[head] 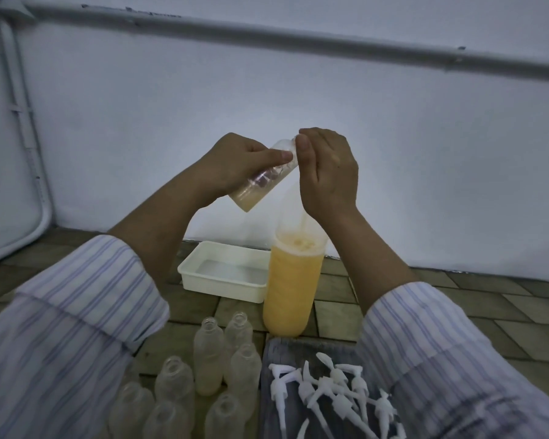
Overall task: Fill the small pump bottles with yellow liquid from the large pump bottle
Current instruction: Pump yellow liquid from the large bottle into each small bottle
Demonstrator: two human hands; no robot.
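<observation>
Early stage, by look: small bottle (264, 175) at frame centre holds only little yellow liquid at base; left hand (235, 164) grip clamped round its body. Long axis tilted, mouth toward upper right, base lower left. Right hand (325, 172) fingers pinched at mouth, on what, cannot tell. Large bottle (293, 282) upright below, mostly full. Empty bottles (203, 381) uncapped at lower centre, pump heads (333, 391) loose beside them
</observation>
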